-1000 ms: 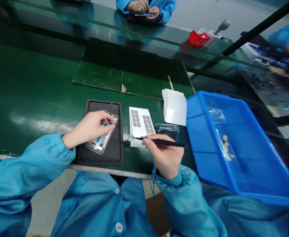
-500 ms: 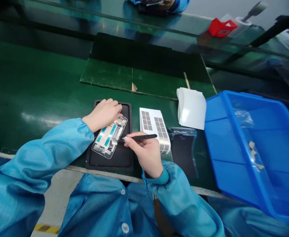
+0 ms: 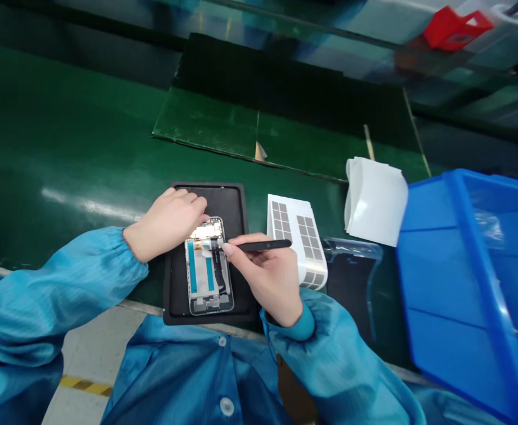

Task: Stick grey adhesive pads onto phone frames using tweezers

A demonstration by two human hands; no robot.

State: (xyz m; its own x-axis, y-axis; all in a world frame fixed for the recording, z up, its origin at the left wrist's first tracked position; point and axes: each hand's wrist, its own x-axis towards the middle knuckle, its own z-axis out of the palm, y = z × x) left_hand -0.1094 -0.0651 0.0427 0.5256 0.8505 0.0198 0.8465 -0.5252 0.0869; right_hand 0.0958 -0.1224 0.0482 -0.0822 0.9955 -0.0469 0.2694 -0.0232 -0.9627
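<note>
An opened smartphone lies in a black tray, its circuit board, blue strips and a black ribbon-like strip showing. My left hand is curled over the phone's upper left edge, fingertips partly hidden, and grips it there. Between the thumb and fingers of my right hand are black tweezers. Their tip points left at the phone's interior, close to the top of the black strip; a small whitish piece is by the tip, too blurred to make out.
Right of the tray lies a white sheet of grey square stickers. Beyond it are a dark panel in clear film, folded white sheets and a large blue bin. A green board lies farther back on the table.
The phone has turned from slanted to nearly upright in the tray. The black strip now shows along its right side. The tweezers' tip sits nearer the circuit board. My view has shifted left.
</note>
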